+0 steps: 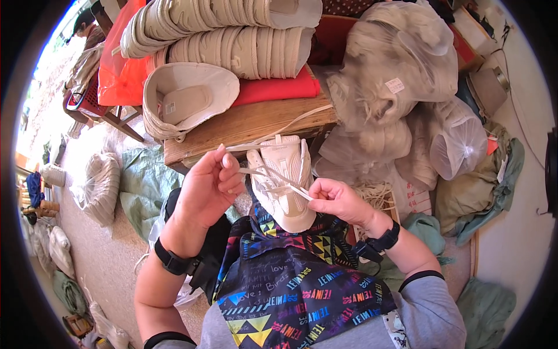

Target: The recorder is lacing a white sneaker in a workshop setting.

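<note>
A white shoe upper (pixel 283 180) rests on my lap, its toe toward me, over a dark apron with bright triangles (pixel 296 279). A flat white lace (pixel 273 174) crosses its eyelets. My left hand (pixel 208 187) pinches one end of the lace at the shoe's left side, with the strand running off toward the bench. My right hand (pixel 339 200) pinches the other end at the shoe's right side. Both wrists carry black bands.
A wooden bench (pixel 250 125) stands just ahead, bearing stacked beige shoe uppers (pixel 226 35), one open upper (pixel 186 99) and red cloth (pixel 273 88). Clear plastic bags of uppers (pixel 401 70) pile up on the right. Green sacks (pixel 142 180) and more bags lie on the floor at left.
</note>
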`<state>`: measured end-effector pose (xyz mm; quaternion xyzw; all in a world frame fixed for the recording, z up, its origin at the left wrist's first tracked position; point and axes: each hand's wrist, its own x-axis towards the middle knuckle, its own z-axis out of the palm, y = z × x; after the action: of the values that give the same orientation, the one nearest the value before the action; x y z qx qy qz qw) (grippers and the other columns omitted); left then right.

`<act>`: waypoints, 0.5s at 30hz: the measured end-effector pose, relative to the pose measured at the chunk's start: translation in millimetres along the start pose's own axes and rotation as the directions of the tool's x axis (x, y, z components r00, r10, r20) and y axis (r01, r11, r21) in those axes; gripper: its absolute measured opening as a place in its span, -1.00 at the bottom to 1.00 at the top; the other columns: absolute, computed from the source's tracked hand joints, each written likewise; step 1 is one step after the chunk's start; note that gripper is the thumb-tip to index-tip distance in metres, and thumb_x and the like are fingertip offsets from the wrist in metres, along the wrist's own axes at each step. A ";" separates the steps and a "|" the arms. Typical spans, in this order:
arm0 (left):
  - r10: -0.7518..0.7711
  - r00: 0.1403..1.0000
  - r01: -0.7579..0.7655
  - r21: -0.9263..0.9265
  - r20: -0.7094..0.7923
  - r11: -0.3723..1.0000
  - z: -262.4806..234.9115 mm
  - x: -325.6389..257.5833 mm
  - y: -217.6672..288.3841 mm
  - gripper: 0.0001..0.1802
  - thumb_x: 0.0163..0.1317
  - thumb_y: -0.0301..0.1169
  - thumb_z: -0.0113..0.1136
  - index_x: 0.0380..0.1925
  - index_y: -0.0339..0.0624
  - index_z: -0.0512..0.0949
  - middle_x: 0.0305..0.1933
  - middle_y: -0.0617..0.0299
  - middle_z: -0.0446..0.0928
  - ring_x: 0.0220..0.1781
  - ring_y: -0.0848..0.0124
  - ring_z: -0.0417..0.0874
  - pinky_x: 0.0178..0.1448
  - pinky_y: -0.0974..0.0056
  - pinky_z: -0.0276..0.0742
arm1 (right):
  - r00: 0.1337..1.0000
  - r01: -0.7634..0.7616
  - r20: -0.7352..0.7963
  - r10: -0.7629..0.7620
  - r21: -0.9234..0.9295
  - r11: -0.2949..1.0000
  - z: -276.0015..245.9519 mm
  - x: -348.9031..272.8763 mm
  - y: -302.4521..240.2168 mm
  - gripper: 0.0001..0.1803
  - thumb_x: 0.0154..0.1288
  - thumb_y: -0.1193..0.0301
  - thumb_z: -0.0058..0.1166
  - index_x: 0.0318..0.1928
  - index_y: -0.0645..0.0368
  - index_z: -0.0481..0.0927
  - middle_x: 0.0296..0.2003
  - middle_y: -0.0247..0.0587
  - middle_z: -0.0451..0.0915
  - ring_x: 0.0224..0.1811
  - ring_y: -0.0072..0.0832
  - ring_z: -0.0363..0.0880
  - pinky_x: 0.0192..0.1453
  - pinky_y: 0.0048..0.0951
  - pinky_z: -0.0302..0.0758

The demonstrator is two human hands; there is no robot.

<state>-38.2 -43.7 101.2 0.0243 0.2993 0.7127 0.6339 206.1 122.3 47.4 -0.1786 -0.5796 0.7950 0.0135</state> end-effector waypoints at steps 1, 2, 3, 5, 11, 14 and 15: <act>0.008 1.000 -0.008 0.023 0.021 1.000 5.8 0.7 3.7 -0.64 0.51 -0.20 -0.14 -0.48 -0.09 0.40 -0.58 0.43 0.17 -0.59 0.56 0.17 -0.40 0.38 0.19 | 1.000 0.023 0.002 -0.023 -0.070 0.997 -4.7 -2.6 3.2 -0.88 0.38 0.41 0.18 -0.21 0.14 0.50 -0.44 -0.63 0.41 -0.42 -0.86 0.30 -0.34 -0.74 0.28; 0.015 0.999 -0.017 0.044 0.042 0.999 11.7 1.4 7.0 -0.64 0.51 -0.20 -0.14 -0.49 -0.09 0.39 -0.58 0.43 0.17 -0.60 0.56 0.16 -0.41 0.38 0.19 | 0.999 0.045 0.006 -0.045 -0.139 0.989 -7.3 -4.7 4.5 -0.88 0.38 0.41 0.18 -0.20 0.13 0.51 -0.44 -0.64 0.42 -0.44 -0.86 0.30 -0.37 -0.73 0.27; 0.017 0.999 -0.019 0.031 0.045 0.999 18.0 2.1 9.1 -0.63 0.51 -0.20 -0.14 -0.50 -0.08 0.37 -0.58 0.42 0.17 -0.61 0.57 0.16 -0.41 0.39 0.18 | 0.999 0.046 0.006 -0.046 -0.139 0.989 -9.0 -4.8 2.5 -0.88 0.38 0.41 0.18 -0.20 0.13 0.51 -0.44 -0.64 0.42 -0.44 -0.86 0.30 -0.37 -0.73 0.27; 0.012 0.999 -0.013 0.036 0.048 0.999 26.6 2.1 12.2 -0.64 0.51 -0.21 -0.14 -0.50 -0.08 0.36 -0.59 0.43 0.16 -0.61 0.57 0.16 -0.41 0.39 0.18 | 0.993 -0.063 -0.113 0.043 -0.178 0.982 -10.6 -4.2 -5.3 -0.85 0.34 0.40 0.22 -0.20 0.14 0.52 -0.44 -0.59 0.45 -0.47 -0.82 0.33 -0.41 -0.68 0.31; -0.018 0.998 0.014 0.074 0.056 0.997 45.8 14.6 18.1 -0.65 0.49 -0.24 -0.12 -0.51 -0.09 0.38 -0.62 0.44 0.16 -0.62 0.57 0.15 -0.43 0.39 0.16 | 0.699 0.535 0.307 -0.646 -0.824 0.187 30.0 -4.3 -17.2 -0.75 0.15 0.45 0.25 -0.15 0.19 0.56 -0.31 -0.24 0.58 -0.33 -0.28 0.56 -0.25 -0.30 0.51; -0.021 0.997 0.013 0.106 0.077 0.994 72.3 17.7 33.1 -0.66 0.48 -0.28 -0.12 -0.52 -0.11 0.40 -0.63 0.45 0.16 -0.64 0.57 0.12 -0.45 0.39 0.14 | 0.748 0.530 0.420 -0.514 -0.844 0.082 47.2 -14.2 -8.3 -0.73 0.15 0.39 0.23 -0.15 0.20 0.57 -0.22 -0.22 0.59 -0.19 -0.26 0.54 -0.13 -0.27 0.49; 0.031 0.979 -0.066 0.165 0.203 0.984 83.5 18.1 43.5 -0.66 0.48 -0.28 -0.10 -0.51 -0.12 0.41 -0.64 0.45 0.15 -0.65 0.57 0.11 -0.46 0.40 0.14 | 0.753 0.538 0.466 -0.464 -0.843 0.027 48.1 -15.2 -5.9 -0.73 0.16 0.36 0.21 -0.15 0.20 0.57 -0.19 -0.22 0.57 -0.14 -0.29 0.53 -0.09 -0.29 0.47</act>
<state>-45.8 5.2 183.4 0.1573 0.2938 0.6936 0.6386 204.8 76.6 69.6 0.0911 -0.9575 0.2200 0.1625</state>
